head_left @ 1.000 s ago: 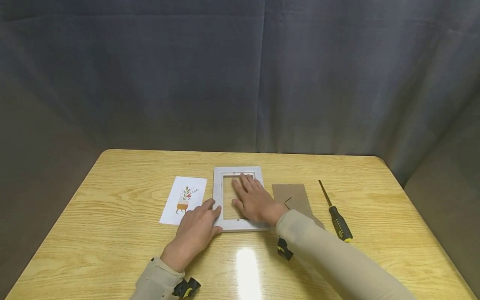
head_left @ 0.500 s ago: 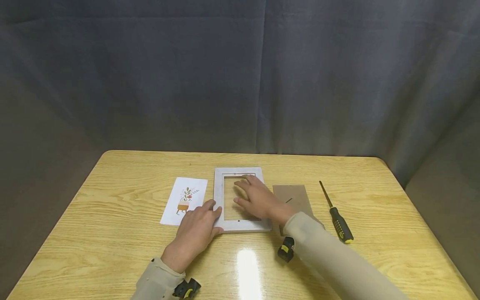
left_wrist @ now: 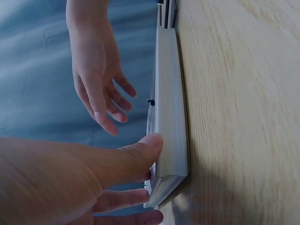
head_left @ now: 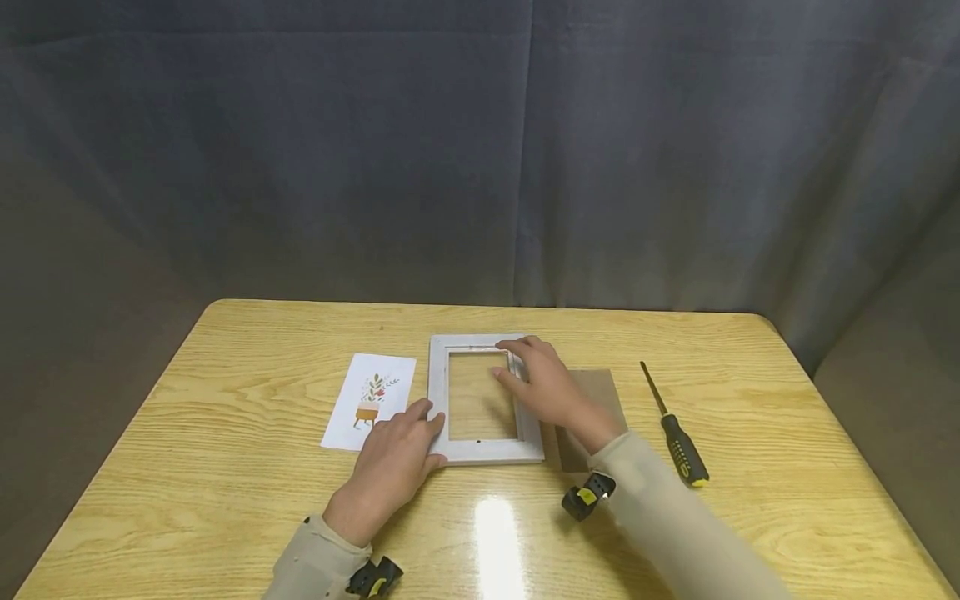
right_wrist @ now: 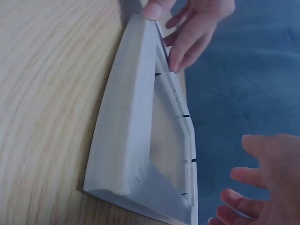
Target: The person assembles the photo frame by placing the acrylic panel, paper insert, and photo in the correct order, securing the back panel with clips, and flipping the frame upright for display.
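Observation:
A white picture frame (head_left: 487, 452) lies on the wooden table, its opening showing the wood grain. Small dark tabs stand along its inner rim in the right wrist view. My left hand (head_left: 397, 454) holds the frame's near left corner, the thumb (left_wrist: 147, 147) on the near edge and the fingers around the left side. Over the frame's right side hovers my right hand (head_left: 547, 387), fingers loosely bent, with nothing in them. In the right wrist view this hand (right_wrist: 269, 180) is apart from the frame. It partly covers the frame's right bar.
Left of the frame lies a white print (head_left: 341, 421) with a potted plant drawing. A brown backing board (head_left: 600, 383) is at the right, partly under the right forearm. Farther right is a screwdriver (head_left: 681, 446) with a black and yellow handle. A grey curtain (head_left: 480, 167) hangs behind the table.
My right hand has lifted from inside the frame's opening and moved right, over the right bar. My left hand stays on the corner, and the frame has not moved.

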{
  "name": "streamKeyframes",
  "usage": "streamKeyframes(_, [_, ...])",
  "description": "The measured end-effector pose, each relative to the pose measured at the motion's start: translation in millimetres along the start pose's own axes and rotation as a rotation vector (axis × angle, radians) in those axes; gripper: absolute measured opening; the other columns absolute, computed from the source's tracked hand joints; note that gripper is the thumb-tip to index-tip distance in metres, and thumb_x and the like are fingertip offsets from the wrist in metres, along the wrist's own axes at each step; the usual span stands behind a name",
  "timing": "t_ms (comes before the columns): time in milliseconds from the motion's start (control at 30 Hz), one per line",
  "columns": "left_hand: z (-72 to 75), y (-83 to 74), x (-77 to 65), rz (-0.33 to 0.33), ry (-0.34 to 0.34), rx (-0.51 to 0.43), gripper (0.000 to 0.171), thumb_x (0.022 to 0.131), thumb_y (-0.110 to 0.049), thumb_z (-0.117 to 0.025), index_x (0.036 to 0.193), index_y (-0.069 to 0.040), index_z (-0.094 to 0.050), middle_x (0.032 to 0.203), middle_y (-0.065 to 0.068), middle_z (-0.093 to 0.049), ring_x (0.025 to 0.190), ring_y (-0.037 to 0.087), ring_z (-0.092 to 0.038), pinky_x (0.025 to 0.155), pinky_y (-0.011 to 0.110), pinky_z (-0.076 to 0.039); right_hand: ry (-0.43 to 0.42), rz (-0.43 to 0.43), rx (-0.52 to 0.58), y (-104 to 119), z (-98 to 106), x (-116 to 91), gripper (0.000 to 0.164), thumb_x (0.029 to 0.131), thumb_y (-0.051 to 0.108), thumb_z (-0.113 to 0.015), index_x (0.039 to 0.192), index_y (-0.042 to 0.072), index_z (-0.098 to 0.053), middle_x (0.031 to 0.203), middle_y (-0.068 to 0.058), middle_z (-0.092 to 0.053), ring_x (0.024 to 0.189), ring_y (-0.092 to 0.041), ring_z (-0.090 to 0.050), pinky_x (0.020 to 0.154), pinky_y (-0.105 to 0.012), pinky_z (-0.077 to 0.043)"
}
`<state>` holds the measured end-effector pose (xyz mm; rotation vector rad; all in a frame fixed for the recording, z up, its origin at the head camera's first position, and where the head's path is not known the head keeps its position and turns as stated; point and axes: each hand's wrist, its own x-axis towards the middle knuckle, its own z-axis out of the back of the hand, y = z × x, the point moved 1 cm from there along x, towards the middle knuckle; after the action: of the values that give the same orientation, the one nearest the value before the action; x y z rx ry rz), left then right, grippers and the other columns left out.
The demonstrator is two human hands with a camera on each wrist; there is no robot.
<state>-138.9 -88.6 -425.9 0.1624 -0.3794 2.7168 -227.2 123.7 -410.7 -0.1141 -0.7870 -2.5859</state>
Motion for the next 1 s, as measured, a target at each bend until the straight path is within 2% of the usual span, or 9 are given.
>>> streamKeyframes(167, [-1.7, 0.0, -0.1, -0.007, -0.015, -0.009, 0.057, 0.074, -0.033, -0.074, 0.120, -0.001, -0.065, 0.129, 0.020, -0.055, 0.101, 0.036, -0.061, 0.078, 0.048, -0.050, -0.022, -0.029, 0.008, -3, 1, -7, 0.048, 0.093, 0.035, -0.053, 0.130, 0.005, -0.056, 0.125, -0.016, -0.055, 0.117, -0.029, -0.047, 0.098, -0.045, -0.039])
streamKeyframes(433, [-1.3, -0.2, 0.1, 0.001, -0.012, -0.025, 0.058, 0.073, -0.033, -0.074, 0.120, -0.001, -0.065, 0.130, 0.020, -0.055, 0.102, 0.036, -0.060, 0.079, 0.050, -0.049, -0.101, -0.094, 0.029, -9, 0, -20, 0.042, 0.092, 0.029, -0.056, 0.124, 0.002, -0.060, 0.111, -0.020, -0.057, 0.104, -0.030, -0.049, 0.085, -0.044, -0.043])
streamKeyframes(667, [-1.3, 0.3, 0.4, 0.008, -0.006, -0.027, 0.058, 0.073, -0.033, -0.074, 0.120, -0.001, -0.064, 0.130, 0.020, -0.055, 0.102, 0.037, -0.060, 0.079, 0.050, -0.049, -0.133, -0.161, 0.035, -9, -1, -29, 0.038, 0.091, 0.031, -0.056, 0.116, 0.003, -0.063, 0.108, -0.017, -0.057, 0.102, -0.029, -0.051, 0.085, -0.043, -0.044])
streamKeyframes(1000, [-0.7, 1.2, 0.8, -0.002, -0.001, -0.020, 0.059, 0.074, -0.034, -0.074, 0.122, -0.002, -0.063, 0.130, 0.020, -0.055, 0.101, 0.036, -0.060, 0.079, 0.049, -0.049, -0.169, -0.154, 0.059, -9, -3, -36, 0.037, 0.091, 0.031, -0.057, 0.114, 0.003, -0.063, 0.107, -0.018, -0.058, 0.099, -0.029, -0.052, 0.081, -0.042, -0.044])
